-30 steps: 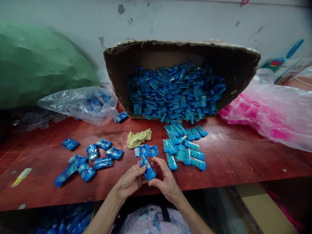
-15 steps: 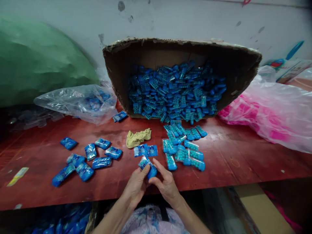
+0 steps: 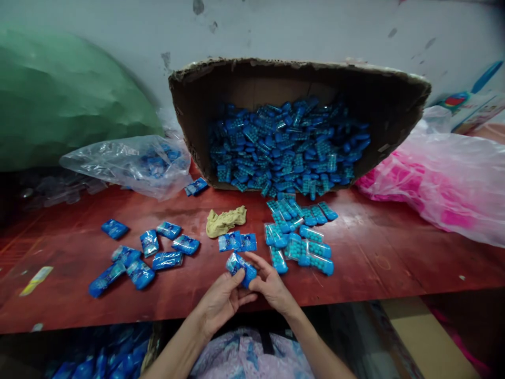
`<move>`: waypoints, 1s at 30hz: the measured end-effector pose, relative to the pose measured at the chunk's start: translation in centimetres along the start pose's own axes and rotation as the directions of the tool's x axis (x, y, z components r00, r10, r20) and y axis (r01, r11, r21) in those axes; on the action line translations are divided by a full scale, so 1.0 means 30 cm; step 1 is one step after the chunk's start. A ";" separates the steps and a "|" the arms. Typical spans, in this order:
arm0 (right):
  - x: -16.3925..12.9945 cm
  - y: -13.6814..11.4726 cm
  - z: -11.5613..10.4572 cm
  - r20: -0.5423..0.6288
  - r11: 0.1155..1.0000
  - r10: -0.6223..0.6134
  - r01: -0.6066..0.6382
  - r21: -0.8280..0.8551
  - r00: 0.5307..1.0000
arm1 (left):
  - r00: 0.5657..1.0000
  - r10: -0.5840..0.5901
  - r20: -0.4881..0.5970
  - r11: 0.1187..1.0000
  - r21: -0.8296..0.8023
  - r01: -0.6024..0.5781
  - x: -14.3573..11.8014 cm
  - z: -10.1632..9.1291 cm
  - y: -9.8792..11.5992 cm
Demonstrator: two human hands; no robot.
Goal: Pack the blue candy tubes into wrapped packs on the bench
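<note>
Both hands hold one small blue packet [image 3: 240, 266] just above the front edge of the red table [image 3: 379, 258]. My left hand [image 3: 221, 300] grips its near left side, my right hand [image 3: 270, 284] pinches its right end. Just beyond lie two flat blue packets [image 3: 237, 241]. To the right sits a loose pile of blue pill-like pieces in clear sleeves [image 3: 300, 237], spilled from a tipped cardboard box [image 3: 390, 121] full of them.
Several wrapped blue packets [image 3: 142, 255] lie scattered at the left. A yellow cloth [image 3: 224, 221] lies mid-table. A clear bag [image 3: 126, 163] sits back left, a pink-filled bag [image 3: 442, 179] at right, a green bundle [image 3: 59, 105] far left. More blue packets [image 3: 102, 363] lie below the table.
The blue packet has turned from upright to lying crosswise between my fingers, and both hands have closed in around it. The view shifted slightly.
</note>
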State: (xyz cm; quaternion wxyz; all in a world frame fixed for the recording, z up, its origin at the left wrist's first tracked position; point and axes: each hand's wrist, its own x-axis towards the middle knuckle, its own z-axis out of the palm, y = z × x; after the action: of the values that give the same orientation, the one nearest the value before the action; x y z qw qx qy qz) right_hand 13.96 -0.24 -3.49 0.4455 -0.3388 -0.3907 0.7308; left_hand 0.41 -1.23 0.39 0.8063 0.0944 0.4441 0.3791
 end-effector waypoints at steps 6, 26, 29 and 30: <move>-0.028 -0.011 -0.006 -0.022 0.940 -0.053 0.043 -0.337 0.998 | 0.998 -0.022 -0.067 1.000 -0.018 0.021 -0.004 0.010 -0.021; 0.419 -0.173 0.045 -0.071 -0.011 -0.270 -0.077 -0.997 0.960 | 0.468 0.872 0.144 -0.026 0.968 -0.249 0.265 -0.120 0.275; 0.480 -0.155 0.039 -0.038 -0.045 -0.235 -0.050 -0.998 0.971 | 0.486 0.847 0.216 -0.144 0.973 -0.182 0.343 -0.118 0.293; 0.475 -0.151 0.033 -0.024 -0.054 -0.225 -0.038 -0.998 0.974 | 0.480 0.848 0.222 -0.149 0.971 -0.186 0.353 -0.122 0.290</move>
State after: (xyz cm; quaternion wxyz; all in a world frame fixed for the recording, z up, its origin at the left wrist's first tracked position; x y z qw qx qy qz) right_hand 9.55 13.89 -1.17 0.1447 -0.5925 -0.7773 0.1543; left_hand -3.69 11.50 -4.32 0.1381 0.6488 0.6739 0.3252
